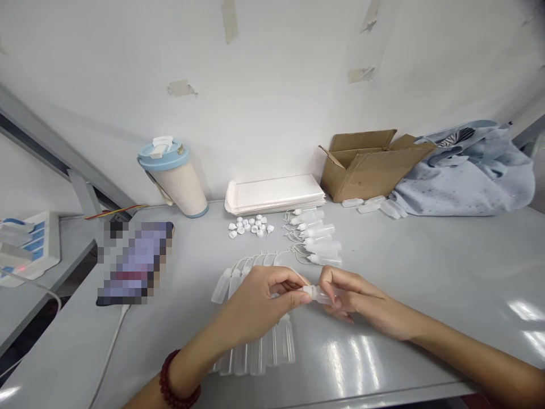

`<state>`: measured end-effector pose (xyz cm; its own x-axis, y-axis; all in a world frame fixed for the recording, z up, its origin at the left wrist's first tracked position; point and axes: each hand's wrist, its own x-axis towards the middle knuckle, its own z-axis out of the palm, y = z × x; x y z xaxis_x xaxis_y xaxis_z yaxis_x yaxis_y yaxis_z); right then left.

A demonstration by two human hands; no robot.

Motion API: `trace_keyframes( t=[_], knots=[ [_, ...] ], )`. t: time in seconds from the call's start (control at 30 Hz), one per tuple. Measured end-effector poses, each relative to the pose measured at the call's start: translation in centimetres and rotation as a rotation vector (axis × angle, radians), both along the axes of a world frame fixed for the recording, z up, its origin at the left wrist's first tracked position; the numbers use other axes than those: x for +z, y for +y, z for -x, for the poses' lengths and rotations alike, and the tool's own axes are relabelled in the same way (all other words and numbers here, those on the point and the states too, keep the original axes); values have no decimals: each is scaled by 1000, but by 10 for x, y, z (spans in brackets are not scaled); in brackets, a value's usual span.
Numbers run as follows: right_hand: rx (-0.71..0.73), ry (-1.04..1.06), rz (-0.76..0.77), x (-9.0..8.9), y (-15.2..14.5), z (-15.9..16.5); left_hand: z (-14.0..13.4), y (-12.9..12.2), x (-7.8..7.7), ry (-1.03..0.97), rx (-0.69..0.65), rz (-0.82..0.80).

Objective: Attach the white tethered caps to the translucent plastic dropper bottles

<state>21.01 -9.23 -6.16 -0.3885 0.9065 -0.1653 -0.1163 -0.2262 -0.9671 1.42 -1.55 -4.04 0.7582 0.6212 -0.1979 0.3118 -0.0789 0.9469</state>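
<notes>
A small translucent plastic bottle [322, 296] lies sideways between my two hands, its white cap end pointing left. My left hand [266, 298] pinches the cap [310, 291] between thumb and fingers. Around the bottle's body, the fingers of my right hand [361, 298] are closed. Below my left hand, a row of similar clear bottles [258, 358] lies on the table, partly covered by that hand. Capped bottles with thin white cords [221, 286] lie just beyond it. Another stack of corded bottles [321, 230] is farther back.
Several loose white caps [251, 225] lie by a white flat stack [275, 193]. At the back are an open cardboard box [370, 170], loose bottles [374, 204], and blue fabric [472, 182]. A tumbler [181, 182], a phone [138, 261] with a cable, and a power strip [40, 244] are left.
</notes>
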Motion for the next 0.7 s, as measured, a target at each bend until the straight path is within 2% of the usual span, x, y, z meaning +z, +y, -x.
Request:
trace_keyframes(
  t=[0.1,0.17,0.33,0.57,0.63,0.7],
  knots=[
    [-3,181,87,-4,3,0,-3,-2,-1,-37,47,-164],
    [-2,242,137,-6,4,0,-5,-3,-1,-74,62,-218],
    [8,279,174,-9,6,-3,-3,-4,-2,-82,24,-147],
    [2,263,147,-10,5,-3,-4,-4,-3,87,-66,-28],
    [12,264,150,-9,5,-3,-4,-5,-3,75,-84,-34],
    [21,270,166,-9,5,-3,-4,-5,-3,46,-82,-108]
  ],
)
